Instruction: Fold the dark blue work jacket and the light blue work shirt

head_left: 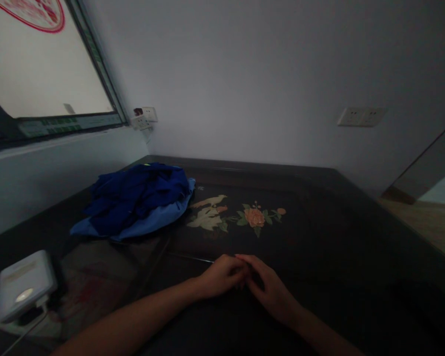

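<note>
Dark table [319, 232] bears left hand [222, 277] and right hand [272, 291], fingers [238, 271] curled and touching, grip unclear.

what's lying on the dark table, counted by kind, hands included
blue cloth pile: 1
white device with a cable: 1
hands: 2, the left hand and the right hand, fingertips meeting
total: 4
</note>
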`<state>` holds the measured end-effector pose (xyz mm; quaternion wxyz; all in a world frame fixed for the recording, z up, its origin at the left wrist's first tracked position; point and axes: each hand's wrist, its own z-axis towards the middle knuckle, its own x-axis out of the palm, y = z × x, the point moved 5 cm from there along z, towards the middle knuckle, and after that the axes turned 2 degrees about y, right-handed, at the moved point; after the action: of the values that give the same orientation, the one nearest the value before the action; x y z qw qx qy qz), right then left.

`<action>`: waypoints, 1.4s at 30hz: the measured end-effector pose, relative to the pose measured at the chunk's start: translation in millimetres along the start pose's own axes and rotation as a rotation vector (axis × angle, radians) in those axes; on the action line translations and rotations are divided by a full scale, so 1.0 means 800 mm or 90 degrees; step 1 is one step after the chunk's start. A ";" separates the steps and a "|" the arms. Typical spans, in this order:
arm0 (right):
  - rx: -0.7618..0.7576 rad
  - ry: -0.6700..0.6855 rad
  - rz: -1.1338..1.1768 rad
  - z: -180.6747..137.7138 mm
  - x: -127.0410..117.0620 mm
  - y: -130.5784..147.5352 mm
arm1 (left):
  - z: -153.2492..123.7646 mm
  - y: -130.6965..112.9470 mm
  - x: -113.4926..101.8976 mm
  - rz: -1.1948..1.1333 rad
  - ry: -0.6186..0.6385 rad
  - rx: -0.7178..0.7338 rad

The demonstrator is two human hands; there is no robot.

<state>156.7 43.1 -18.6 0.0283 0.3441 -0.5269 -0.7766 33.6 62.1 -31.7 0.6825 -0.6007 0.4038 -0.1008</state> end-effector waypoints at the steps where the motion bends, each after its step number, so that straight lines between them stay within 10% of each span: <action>1: 0.001 0.000 0.000 0.000 0.000 -0.001 | 0.000 -0.001 0.000 0.001 0.001 0.001; 25: 0.024 -0.008 0.009 0.004 0.000 0.001 | -0.006 -0.027 -0.019 0.071 0.065 0.046; 29: 0.059 0.000 0.045 0.027 -0.005 0.005 | -0.028 -0.043 -0.101 0.219 -0.080 0.051; 36: -0.028 0.040 0.001 0.146 0.011 0.017 | -0.124 -0.023 -0.343 0.449 -0.571 -0.005; 42: -0.007 -0.029 -0.013 0.295 0.058 0.011 | -0.198 0.022 -0.463 0.600 -0.756 -0.251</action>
<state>-14.6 208.8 14.1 0.0101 0.3312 -0.5197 -0.7875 -321.1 180.6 119.3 0.6359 -0.4295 0.1937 0.6113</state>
